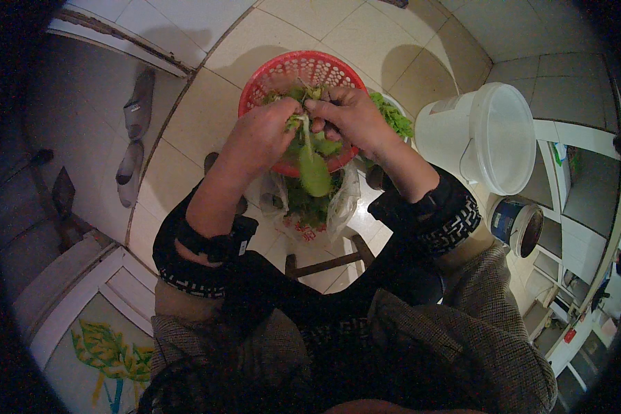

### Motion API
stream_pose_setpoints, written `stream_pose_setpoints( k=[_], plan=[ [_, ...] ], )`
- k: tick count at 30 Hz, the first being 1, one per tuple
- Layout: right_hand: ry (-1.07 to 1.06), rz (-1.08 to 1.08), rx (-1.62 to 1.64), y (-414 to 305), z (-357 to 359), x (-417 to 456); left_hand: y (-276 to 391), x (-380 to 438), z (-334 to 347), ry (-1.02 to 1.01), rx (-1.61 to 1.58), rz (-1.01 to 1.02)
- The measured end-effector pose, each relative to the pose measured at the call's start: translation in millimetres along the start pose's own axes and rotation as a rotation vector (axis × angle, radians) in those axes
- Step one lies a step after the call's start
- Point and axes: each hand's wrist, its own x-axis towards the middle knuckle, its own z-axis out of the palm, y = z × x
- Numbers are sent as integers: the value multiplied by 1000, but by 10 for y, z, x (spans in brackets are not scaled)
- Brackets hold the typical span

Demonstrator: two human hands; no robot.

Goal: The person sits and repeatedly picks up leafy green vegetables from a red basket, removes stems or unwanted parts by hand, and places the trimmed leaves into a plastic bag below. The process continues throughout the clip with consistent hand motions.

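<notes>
Over a red perforated plastic basket (pixel 248 83), my left hand (pixel 274 121) grips a leafy green vegetable (pixel 313 168) near its pale stalk. One broad leaf hangs down past the basket's near rim. My right hand (pixel 349 116) pinches the root end of the same plant between thumb and fingers. More greens lie inside the basket, partly hidden by my hands. Just below it, a clear plastic bag (pixel 344 199) with red printing stands open, with dark leafy greens (pixel 308 202) in it.
Right of the basket, a pale container holds bright green leaves (pixel 393 116). A large white bucket (pixel 445 129) lies beyond it, near a smaller dark-labelled bucket (pixel 504 222). A wooden stool rung (pixel 328 264) crosses between my knees. Slippers (pixel 137 114) rest at the left.
</notes>
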Motion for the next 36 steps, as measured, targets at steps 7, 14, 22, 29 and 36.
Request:
stream_pose_setpoints(
  k=[7, 14, 22, 29, 36],
  plan=[
    [6, -197, -153, 197, -13, 84, 17, -4, 10, -23, 63, -25],
    [7, -239, -253, 258, -44, 124, -39, 0, 47, -28, 19, -16],
    [8, -225, -298, 216, -39, 96, -108, 1, 103, -22, -24, 29],
    [-4, -241, -326, 222, -26, 79, -67, 9, 37, -94, 40, -38],
    [15, -361, -344, 256, -35, 93, 8, -3, -39, -67, -17, -66]
  ],
)
